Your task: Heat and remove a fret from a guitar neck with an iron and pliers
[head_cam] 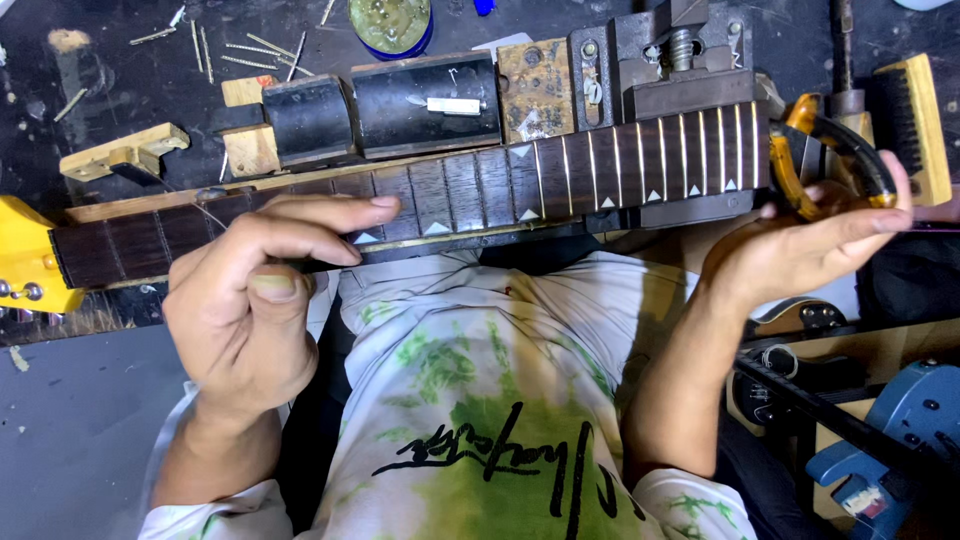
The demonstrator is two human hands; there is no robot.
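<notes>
The workbench [120, 80] is dark and messy, with thin metal wires [240, 50] scattered at the top and a round tin [390, 22] near the back. A guitar neck [450, 190] lies across the bench, right in front of your tummy. Its yellow head [25, 255] points to your left. The far end of the neck sits under a metal clamp [680, 60]. Black blocks [380, 110] and small wooden blocks [250, 150] sit just behind it.

Your left hand [260, 290] rests on the near edge of the neck. Its fingers are curled and close together, and the first finger lies flat on the dark wood. The thumb is tucked in; you hold nothing there that I can see.

Your right hand [800, 250] holds pliers with orange handles [810, 150] at the far end of the neck. The fingers wrap loosely around the handles.

It looks like you are working on the metal frets. The next move likely needs a steady neck and the pliers set square on one fret.
</notes>
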